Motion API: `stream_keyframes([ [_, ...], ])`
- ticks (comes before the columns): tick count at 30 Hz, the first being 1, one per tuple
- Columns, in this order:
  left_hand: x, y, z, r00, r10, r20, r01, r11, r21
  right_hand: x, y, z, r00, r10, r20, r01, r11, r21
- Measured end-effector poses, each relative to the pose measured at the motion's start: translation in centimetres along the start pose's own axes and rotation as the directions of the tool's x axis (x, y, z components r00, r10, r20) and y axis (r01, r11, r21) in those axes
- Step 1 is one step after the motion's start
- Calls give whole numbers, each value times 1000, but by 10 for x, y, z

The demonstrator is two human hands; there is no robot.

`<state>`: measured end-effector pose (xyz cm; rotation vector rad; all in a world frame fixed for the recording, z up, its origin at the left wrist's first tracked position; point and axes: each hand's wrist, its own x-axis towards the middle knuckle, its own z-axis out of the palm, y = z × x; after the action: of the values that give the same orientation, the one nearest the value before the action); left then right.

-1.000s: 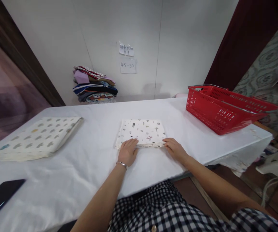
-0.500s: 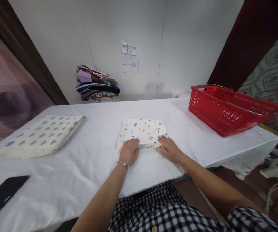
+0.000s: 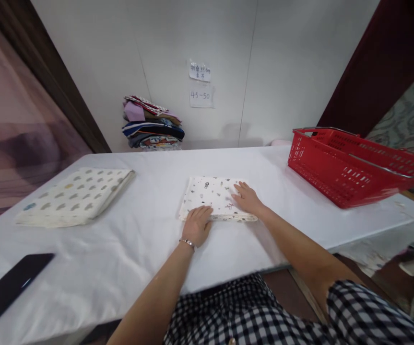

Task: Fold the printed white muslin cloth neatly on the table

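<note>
A folded white cloth with small printed figures lies in the middle of the white table. My left hand rests flat at the cloth's near left corner, fingers stretched onto its edge; a bracelet is on that wrist. My right hand lies flat on top of the cloth's right half, fingers spread. Neither hand holds anything.
A second folded cloth with grey and yellow spots lies at the left. A red plastic basket stands at the right. A stack of folded clothes sits by the far wall. A dark flat device lies near left.
My right hand has slid from the cloth's near right corner up onto its top. The left hand has stayed at the near left corner. The view has shifted slightly.
</note>
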<state>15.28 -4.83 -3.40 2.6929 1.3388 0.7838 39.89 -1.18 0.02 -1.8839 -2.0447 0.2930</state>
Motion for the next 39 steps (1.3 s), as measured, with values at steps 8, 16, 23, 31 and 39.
stream_keyframes([
  [8,0,2,-1,1000,-7,-15,6,998,-64,14,15,12,997,22,72,-14,994,-110],
  [16,-3,0,-18,971,-153,-182,103,960,-259,14,24,21,998,59,3,-59,998,5],
  [23,-4,0,-22,932,-265,-245,207,949,-237,11,28,23,968,239,-73,-227,963,149],
  [31,-4,-19,-26,851,-451,-270,399,888,-227,7,24,19,960,275,-46,-259,941,219],
  [39,40,-34,-36,754,-657,-10,648,745,-157,8,32,27,963,254,-89,-227,944,238],
])
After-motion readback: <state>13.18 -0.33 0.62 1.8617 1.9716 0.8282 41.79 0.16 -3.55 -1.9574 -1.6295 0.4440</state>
